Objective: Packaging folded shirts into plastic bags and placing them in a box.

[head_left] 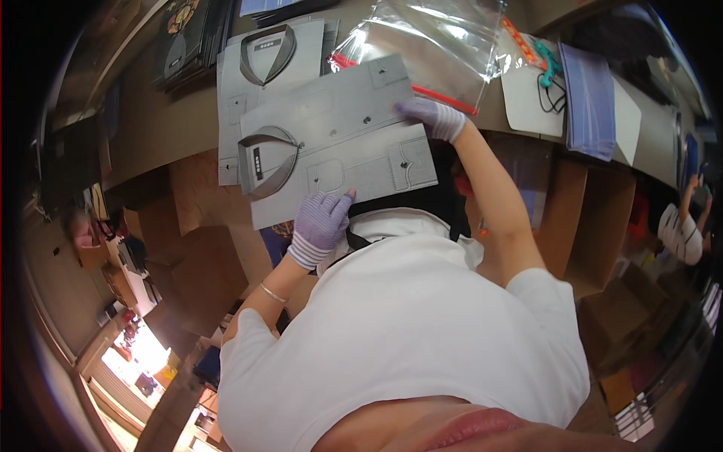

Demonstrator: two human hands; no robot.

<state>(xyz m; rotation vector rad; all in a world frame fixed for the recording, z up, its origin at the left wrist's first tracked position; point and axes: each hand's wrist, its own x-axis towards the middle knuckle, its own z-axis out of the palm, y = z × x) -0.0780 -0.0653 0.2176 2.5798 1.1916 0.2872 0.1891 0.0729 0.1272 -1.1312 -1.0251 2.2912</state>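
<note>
Far left, top: a dark stack of folded garments (184, 38) sits on the bench (162, 124), well apart from the hands.

Next right: a folded grey shirt (335, 139) lies flat on the bench, collar pointing to picture-left, pockets and buttons facing up. It overlaps a second folded grey shirt (267, 60) lying beneath and behind it, collar toward the top of the picture.

Left hand (320, 226), in a striped purple-and-white knit glove, is at the near edge of the top shirt. Fingers curled together, thumb raised, fingertips touching or pinching the shirt's lower edge; exact grip can't be resolved. Thin bracelet (273, 293) on that forearm.

Right hand (437, 117), same glove type, rests on the shirt's far right edge, fingers held together and laid flat over the fabric, pressing it down near the corner.

Just behind the right hand: a clear plastic bag (429, 45) with a red zip strip, lying open-ish on the bench, its lower edge touching or slightly overlapping the top shirt's far corner.

Further right: white card (527, 98) with a teal-handled tool and black cord (550, 75) on it, then a folded blue cloth (589, 102) on a white sheet.

Below the bench edge, right side: brown cardboard boxes (595, 218).

Far right edge: another person's striped sleeve (681, 233), separate from the wearer's hands.
</note>
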